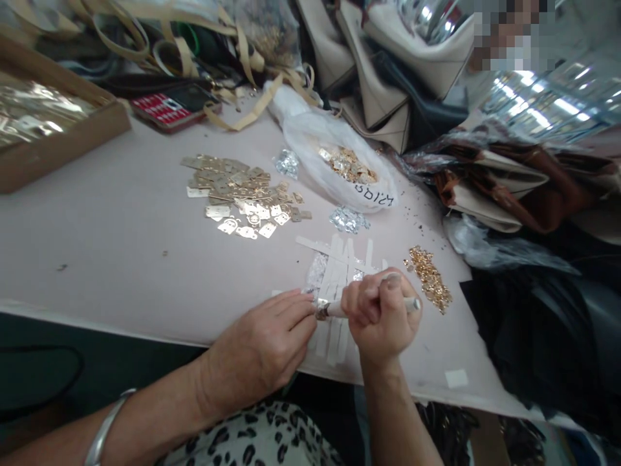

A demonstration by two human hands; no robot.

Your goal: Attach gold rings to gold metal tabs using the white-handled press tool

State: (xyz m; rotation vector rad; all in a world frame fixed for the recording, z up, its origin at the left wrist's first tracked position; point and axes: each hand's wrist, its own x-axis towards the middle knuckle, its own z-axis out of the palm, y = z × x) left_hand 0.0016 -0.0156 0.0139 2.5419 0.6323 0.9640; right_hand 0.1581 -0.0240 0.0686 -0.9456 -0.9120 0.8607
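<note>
My right hand [381, 314] is wrapped around a white pen-shaped tool [336, 309], its tip pointing left. That tip meets a small shiny metal piece [321, 307], which the fingertips of my left hand [266, 343] pinch against the table. Beneath both hands lie white tape strips [334, 265] over a clear plastic patch [316, 272]. Flat gold metal plates [233, 184] are heaped beyond my left hand. A pile of small gold fittings [431, 278] is to the right of my right hand, and small silver pieces [348, 220] lie just past the strips.
A white plastic bag [310, 139] of gold parts lies farther back. At left stands a cardboard box [63, 142] of metal pieces, near a red-and-black case [167, 107]. Cream bags [378, 97], brown leather pieces [524, 188] and black material [528, 336] crowd the back and right.
</note>
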